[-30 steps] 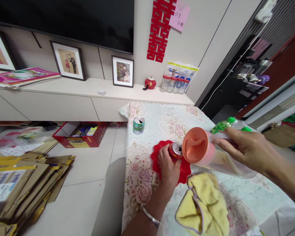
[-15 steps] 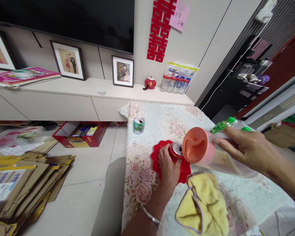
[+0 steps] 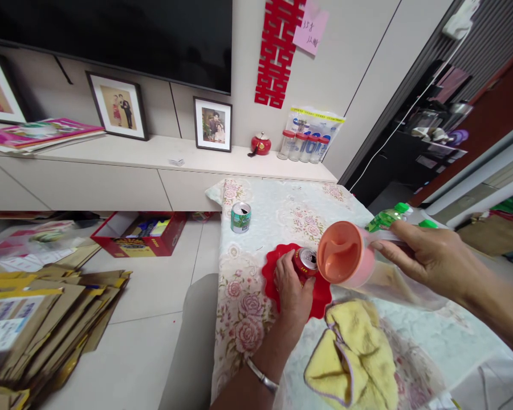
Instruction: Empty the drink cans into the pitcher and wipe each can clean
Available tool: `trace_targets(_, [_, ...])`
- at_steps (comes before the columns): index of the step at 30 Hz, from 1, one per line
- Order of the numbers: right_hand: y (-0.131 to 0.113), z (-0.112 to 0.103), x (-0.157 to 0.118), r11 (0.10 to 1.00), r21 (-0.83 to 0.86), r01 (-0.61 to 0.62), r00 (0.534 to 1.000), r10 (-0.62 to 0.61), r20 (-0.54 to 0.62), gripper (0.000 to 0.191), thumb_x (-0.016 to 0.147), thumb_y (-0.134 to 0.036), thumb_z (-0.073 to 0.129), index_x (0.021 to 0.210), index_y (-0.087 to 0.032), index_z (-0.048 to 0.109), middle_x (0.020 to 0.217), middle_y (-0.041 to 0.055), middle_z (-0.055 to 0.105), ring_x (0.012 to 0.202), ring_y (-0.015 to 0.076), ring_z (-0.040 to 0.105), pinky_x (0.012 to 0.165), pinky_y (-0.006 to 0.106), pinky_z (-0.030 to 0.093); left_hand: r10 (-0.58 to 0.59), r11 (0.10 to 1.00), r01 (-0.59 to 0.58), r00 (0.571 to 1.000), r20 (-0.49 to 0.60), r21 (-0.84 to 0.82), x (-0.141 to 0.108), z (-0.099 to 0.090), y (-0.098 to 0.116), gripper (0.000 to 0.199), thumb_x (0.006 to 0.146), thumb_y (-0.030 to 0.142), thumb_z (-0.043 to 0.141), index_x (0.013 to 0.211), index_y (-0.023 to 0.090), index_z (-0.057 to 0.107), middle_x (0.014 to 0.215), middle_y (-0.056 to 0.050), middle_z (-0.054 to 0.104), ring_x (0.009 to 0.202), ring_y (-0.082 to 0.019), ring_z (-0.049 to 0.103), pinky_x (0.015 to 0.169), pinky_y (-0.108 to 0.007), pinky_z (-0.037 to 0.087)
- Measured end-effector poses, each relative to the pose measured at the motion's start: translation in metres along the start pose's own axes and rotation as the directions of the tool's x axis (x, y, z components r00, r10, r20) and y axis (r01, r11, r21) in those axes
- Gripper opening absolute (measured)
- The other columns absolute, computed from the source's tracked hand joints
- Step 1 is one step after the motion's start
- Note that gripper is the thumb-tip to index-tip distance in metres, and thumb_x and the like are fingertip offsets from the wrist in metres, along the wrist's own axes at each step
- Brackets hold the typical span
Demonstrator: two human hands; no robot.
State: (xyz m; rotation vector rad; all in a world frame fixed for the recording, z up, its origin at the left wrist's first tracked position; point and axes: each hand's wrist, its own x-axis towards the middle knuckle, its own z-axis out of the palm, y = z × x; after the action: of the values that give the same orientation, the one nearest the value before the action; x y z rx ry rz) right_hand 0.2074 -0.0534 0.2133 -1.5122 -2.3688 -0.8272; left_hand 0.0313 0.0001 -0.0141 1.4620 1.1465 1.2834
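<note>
My left hand [image 3: 294, 287] is wrapped round a red drink can [image 3: 305, 260] with an opened top, which stands on a red scallop-edged mat [image 3: 322, 299]. In my right hand [image 3: 423, 253] is the handle of a clear plastic pitcher [image 3: 404, 285] with an orange lid [image 3: 338, 252]. The pitcher is tipped on its side, its lid end close to the can's top; I cannot make out any liquid running between them. A folded yellow cloth [image 3: 359, 353] lies just below the pitcher. Farther back on the left stands a green and silver can [image 3: 241, 217], also opened.
A flowered tablecloth [image 3: 277, 210] covers the table. Green-capped bottles [image 3: 389, 216] stand behind my right hand. Beyond the table, a white cabinet [image 3: 154, 154] bears framed photos, a red pot [image 3: 260, 144] and glass jars [image 3: 302, 148]. Flattened cardboard [image 3: 60, 319] and a red box [image 3: 141, 234] are on the floor.
</note>
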Motion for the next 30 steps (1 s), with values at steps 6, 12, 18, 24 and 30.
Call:
trace_targets(6, [-0.0016, 0.0002, 0.0005, 1.000, 0.001, -0.006, 1.000, 0.006, -0.003, 0.050, 0.114, -0.054, 0.038, 0.072, -0.026, 0.037, 0.050, -0.0099, 0.034, 0.036, 0.0083, 0.039, 0.042, 0.024, 0.031, 0.000, 1.000, 0.000, 1.000, 0.000, 0.002, 0.0002, -0.0006, 0.0012, 0.067, 0.076, 0.007, 0.075, 0.136, 0.027, 0.055, 0.137, -0.011, 0.063, 0.134, -0.036, 0.058, 0.116, -0.060, 0.045])
trace_targets(12, [-0.0020, -0.0014, 0.0003, 1.000, 0.001, -0.024, 1.000, 0.024, 0.016, 0.051, 0.114, -0.053, 0.039, 0.071, -0.026, 0.038, 0.050, -0.0094, 0.035, 0.037, 0.0085, 0.040, 0.043, 0.023, 0.032, 0.008, 1.000, -0.008, 1.000, -0.012, 0.013, -0.0002, 0.0003, 0.0004, 0.069, 0.074, 0.006, 0.076, 0.136, 0.027, 0.055, 0.135, -0.011, 0.064, 0.133, -0.035, 0.059, 0.115, -0.059, 0.047])
trace_targets(18, [-0.0020, -0.0020, 0.0012, 1.000, 0.001, -0.020, 1.000, 0.020, 0.011, 0.051, 0.114, -0.053, 0.039, 0.071, -0.026, 0.038, 0.050, -0.0094, 0.035, 0.037, 0.0085, 0.039, 0.042, 0.023, 0.031, 0.017, 1.000, -0.017, 1.000, -0.016, 0.010, -0.0004, 0.0006, -0.0010, 0.067, 0.076, 0.007, 0.076, 0.136, 0.027, 0.055, 0.136, -0.011, 0.064, 0.133, -0.035, 0.059, 0.115, -0.060, 0.047])
trace_targets(24, [-0.0028, -0.0020, 0.0010, 0.999, 0.006, -0.031, 0.999, 0.031, 0.018, 0.052, 0.113, -0.055, 0.039, 0.071, -0.025, 0.038, 0.050, -0.0093, 0.035, 0.037, 0.0084, 0.039, 0.042, 0.023, 0.031, 0.010, 1.000, -0.010, 1.000, -0.013, 0.025, -0.0008, 0.0005, -0.0009, 0.068, 0.074, 0.006, 0.076, 0.136, 0.028, 0.055, 0.136, -0.011, 0.064, 0.133, -0.034, 0.059, 0.115, -0.058, 0.047])
trace_targets(30, [-0.0020, -0.0007, 0.0003, 0.999, 0.008, -0.035, 0.999, 0.035, 0.011, 0.052, 0.113, -0.056, 0.038, 0.070, -0.025, 0.039, 0.049, -0.0087, 0.037, 0.037, 0.0086, 0.039, 0.042, 0.024, 0.030, 0.013, 1.000, -0.013, 1.000, -0.011, 0.011, -0.0005, 0.0003, -0.0001, 0.068, 0.075, 0.006, 0.076, 0.137, 0.027, 0.054, 0.137, -0.011, 0.064, 0.133, -0.035, 0.058, 0.115, -0.060, 0.046])
